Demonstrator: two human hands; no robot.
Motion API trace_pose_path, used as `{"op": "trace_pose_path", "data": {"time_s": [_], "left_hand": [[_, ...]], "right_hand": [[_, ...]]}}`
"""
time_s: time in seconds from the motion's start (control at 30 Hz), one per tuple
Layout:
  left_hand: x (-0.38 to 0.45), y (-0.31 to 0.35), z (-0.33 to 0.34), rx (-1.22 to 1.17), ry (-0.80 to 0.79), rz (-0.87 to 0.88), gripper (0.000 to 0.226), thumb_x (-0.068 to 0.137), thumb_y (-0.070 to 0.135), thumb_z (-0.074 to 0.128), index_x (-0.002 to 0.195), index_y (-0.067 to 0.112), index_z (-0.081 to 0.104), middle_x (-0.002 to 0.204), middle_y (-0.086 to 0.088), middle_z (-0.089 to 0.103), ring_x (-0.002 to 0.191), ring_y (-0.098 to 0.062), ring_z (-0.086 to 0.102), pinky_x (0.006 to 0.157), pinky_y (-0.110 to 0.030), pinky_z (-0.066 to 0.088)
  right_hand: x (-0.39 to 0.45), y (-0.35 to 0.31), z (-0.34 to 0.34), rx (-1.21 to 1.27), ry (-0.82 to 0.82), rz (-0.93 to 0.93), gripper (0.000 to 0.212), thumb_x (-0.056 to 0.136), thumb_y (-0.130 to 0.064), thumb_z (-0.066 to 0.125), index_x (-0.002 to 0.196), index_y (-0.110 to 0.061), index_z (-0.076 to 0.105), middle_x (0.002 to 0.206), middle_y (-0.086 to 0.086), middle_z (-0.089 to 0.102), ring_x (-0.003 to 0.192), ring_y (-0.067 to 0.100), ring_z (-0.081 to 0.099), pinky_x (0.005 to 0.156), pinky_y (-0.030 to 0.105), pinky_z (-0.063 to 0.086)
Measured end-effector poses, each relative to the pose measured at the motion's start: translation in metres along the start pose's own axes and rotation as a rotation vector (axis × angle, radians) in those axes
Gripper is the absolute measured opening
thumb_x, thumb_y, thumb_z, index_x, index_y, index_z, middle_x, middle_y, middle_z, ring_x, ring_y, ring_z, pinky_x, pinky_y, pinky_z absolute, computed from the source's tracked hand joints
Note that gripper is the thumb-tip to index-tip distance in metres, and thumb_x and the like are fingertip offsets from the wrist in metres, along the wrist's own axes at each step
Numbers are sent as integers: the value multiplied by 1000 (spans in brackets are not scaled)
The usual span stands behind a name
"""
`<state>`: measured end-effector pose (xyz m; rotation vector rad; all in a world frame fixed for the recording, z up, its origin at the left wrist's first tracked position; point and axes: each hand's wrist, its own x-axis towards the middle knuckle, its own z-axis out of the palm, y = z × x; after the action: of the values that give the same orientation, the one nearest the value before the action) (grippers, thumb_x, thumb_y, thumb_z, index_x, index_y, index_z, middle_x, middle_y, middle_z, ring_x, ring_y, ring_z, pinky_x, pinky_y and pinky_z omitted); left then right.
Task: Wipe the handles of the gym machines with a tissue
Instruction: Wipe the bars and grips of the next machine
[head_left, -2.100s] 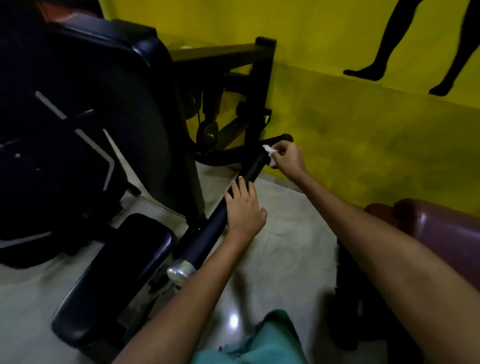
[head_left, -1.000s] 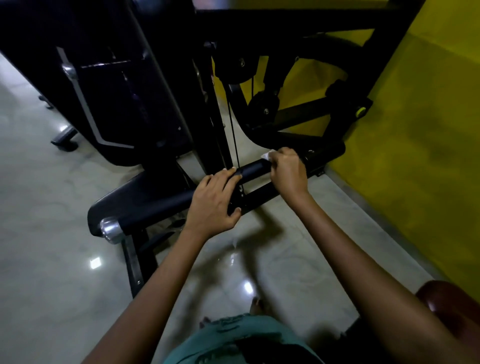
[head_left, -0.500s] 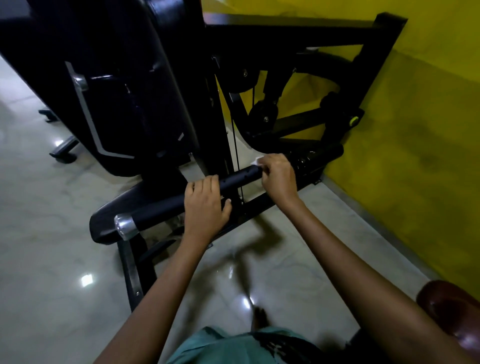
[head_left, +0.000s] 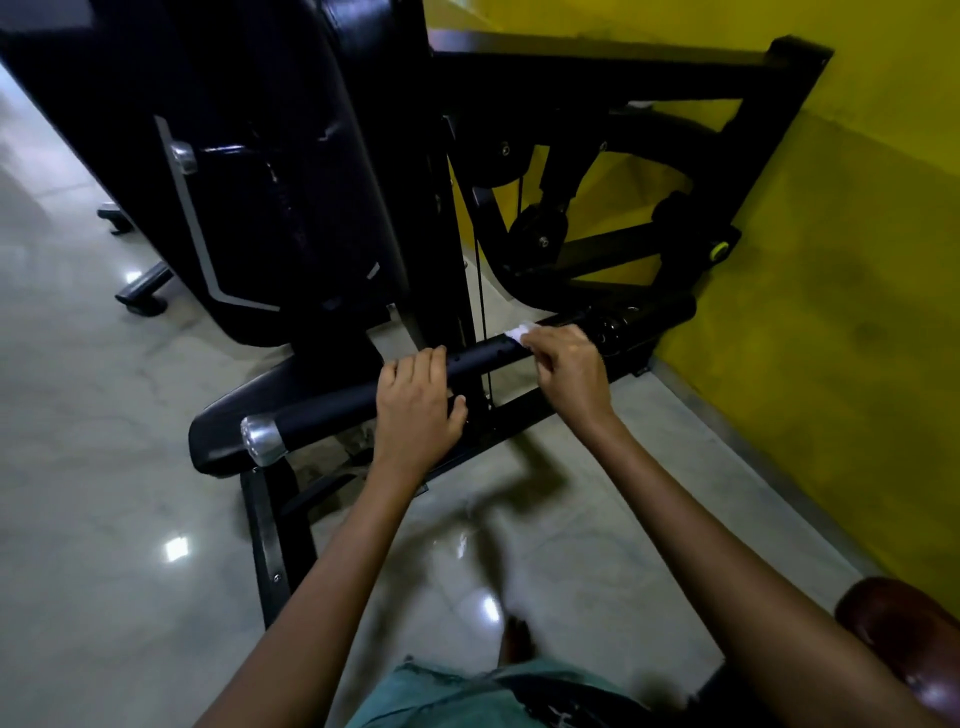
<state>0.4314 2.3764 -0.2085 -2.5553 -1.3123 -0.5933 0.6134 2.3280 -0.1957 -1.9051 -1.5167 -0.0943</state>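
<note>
Your left hand wraps the long black padded handle bar of the gym machine, fingers curled over its top and thumb tucked beneath. At two o'clock from it, your right hand grips the same bar, fingers bent around a small crumpled white tissue. The tissue lies pressed on the bar under those fingers, with a corner poking out past the fingertips at eleven o'clock. The bar's silver metal end cap sits at eight o'clock from your left hand.
</note>
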Motion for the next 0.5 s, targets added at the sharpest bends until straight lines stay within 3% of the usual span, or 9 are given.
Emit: {"op": "trace_pose_path", "data": {"time_s": [0.17,0.33,0.5], "left_hand": [[0,0,2,10,5,5,56,72,38,70,115,3,60,101,-12,65,88,-27,61,84,-36,46],[-1,0,2,20,19,6,56,71,38,71,114,3,61,101,-12,65,88,-27,61,84,-36,46],[-1,1,1,15,18,0,56,71,37,71,114,2,61,99,-11,65,87,-27,62,85,-35,48]], "right_hand": [[22,-14,-1,-106,-41,86,20,86,0,55,95,-6,72,90,10,70,91,27,55,68,33,49],[2,-24,4,37,-89,-70,30,79,8,59,101,-7,70,99,8,71,94,26,58,79,33,51],[10,-4,-1,5,-21,52,30,82,7,58,106,-6,69,105,11,69,99,25,60,84,24,46]]}}
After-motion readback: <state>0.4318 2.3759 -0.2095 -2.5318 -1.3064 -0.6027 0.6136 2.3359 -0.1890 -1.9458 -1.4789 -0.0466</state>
